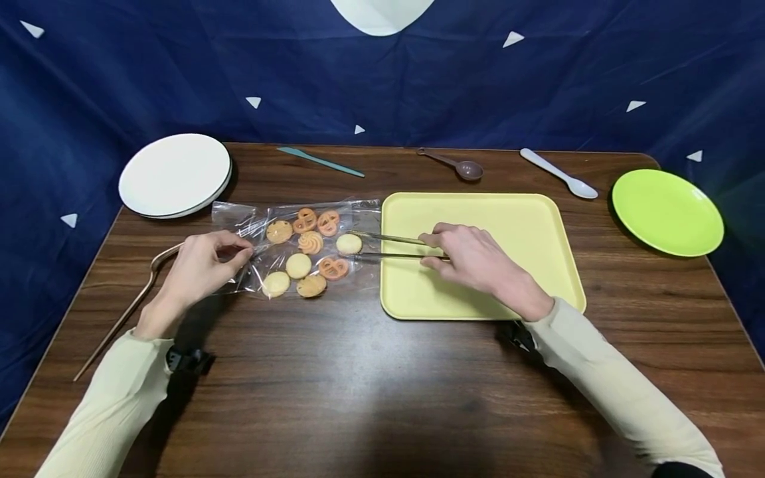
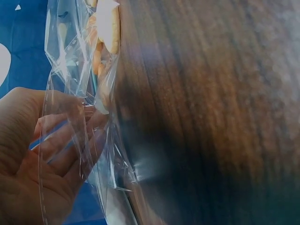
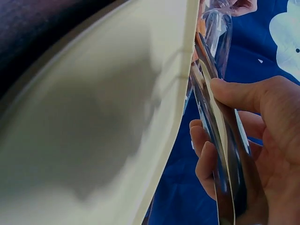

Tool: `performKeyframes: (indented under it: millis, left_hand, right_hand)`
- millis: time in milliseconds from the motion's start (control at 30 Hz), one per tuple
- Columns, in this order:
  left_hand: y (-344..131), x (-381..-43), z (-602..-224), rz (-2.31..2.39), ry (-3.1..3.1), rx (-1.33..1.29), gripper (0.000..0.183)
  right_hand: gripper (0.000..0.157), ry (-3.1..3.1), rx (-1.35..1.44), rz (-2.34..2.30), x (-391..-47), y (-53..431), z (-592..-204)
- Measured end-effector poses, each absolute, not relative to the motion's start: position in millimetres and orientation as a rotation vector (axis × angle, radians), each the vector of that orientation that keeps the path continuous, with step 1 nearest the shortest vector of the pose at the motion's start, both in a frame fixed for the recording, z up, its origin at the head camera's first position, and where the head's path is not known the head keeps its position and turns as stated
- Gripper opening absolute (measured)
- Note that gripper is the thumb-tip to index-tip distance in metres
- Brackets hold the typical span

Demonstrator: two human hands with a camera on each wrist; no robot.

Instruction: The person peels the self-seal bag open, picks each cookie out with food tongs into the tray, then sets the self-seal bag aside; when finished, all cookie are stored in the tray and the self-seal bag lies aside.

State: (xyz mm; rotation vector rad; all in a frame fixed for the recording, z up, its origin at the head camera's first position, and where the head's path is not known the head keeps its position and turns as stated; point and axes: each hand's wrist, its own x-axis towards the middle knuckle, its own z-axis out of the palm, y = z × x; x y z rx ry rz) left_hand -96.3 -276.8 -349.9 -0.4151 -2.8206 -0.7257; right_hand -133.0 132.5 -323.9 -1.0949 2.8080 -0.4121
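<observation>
A clear plastic bag [image 1: 236, 216] lies flat on the table with several cookies in it: plain rounds, pretzel shapes [image 1: 333, 268], a swirl [image 1: 310, 242] and speckled ones [image 1: 279, 232]. My left hand [image 1: 203, 262] pinches the bag's left side between thumb and fingers; the film [image 2: 63, 154] drapes over those fingers in the left wrist view. Metal tongs [image 1: 400, 238] are in my right hand [image 1: 478, 259], thumb on one arm and fingers on the other. Their tips reach the bag's right end, on either side of a pale round cookie [image 1: 349, 243].
Below the right hand lies a yellow tray [image 1: 538, 212], against the bag's right end. White plates [image 1: 173, 172] stand back left, a green plate [image 1: 666, 212] far right. A teal knife [image 1: 323, 161], brown measuring spoon [image 1: 469, 170] and white spoon [image 1: 552, 167] line the back. A copper-coloured utensil [image 1: 125, 312] passes behind the left hand.
</observation>
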Motion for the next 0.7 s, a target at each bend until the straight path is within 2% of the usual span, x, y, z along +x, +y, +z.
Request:
performKeyframes:
  millis: [300, 700]
  left_hand:
    - [-277, -94, -351, -0.761, -2.832, -0.393, 0.007]
    - [-277, -94, -352, -0.759, -2.803, -0.401, 0.006]
  right_hand:
    - [0.039, 2.845, -1.035, -0.533, -127, 149, -318]
    - [0.033, 3.024, -0.918, -0.562, -130, 205, -320]
